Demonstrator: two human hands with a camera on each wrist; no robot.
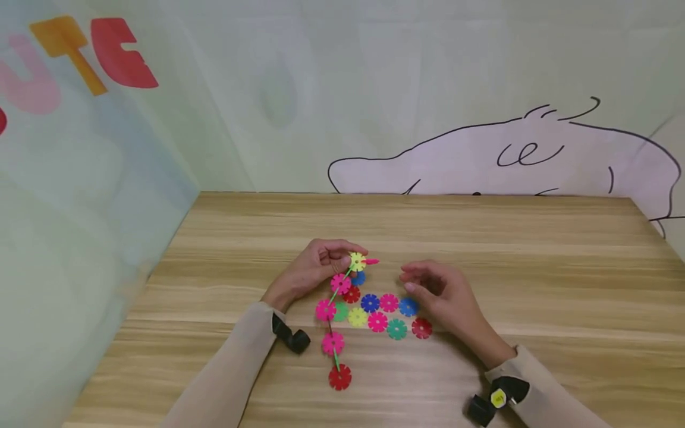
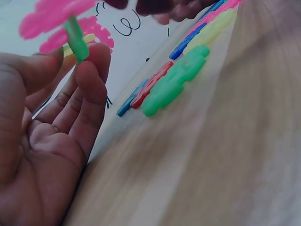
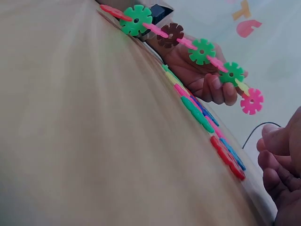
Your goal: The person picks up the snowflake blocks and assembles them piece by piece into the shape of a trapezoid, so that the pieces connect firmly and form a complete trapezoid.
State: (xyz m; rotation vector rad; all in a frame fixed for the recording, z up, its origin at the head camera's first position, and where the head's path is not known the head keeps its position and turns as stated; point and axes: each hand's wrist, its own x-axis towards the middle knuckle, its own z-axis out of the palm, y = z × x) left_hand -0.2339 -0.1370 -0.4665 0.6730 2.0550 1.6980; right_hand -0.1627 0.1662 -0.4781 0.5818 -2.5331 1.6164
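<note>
A chain of slotted plastic snowflake discs (image 1: 333, 343), interlocked at right angles, hangs from my left hand (image 1: 310, 270). The thumb and fingers pinch it near its upper end, by a yellow disc (image 1: 357, 261) and an edge-on pink disc (image 1: 371, 261). A red disc (image 1: 339, 377) forms the chain's near end. In the left wrist view, the thumb and fingertips grip around a green disc (image 2: 75, 40). My right hand (image 1: 446, 294) hovers to the right of the chain, fingers loosely bent, with nothing visible in them; the right wrist view shows only part of that hand (image 3: 284, 162).
Loose discs lie flat on the wooden table (image 1: 257, 220) between the hands, among them a dark blue disc (image 1: 370, 303), a teal disc (image 1: 397, 329) and a separate red disc (image 1: 421, 328). A printed backdrop (image 1: 267, 119) stands behind the table's far edge.
</note>
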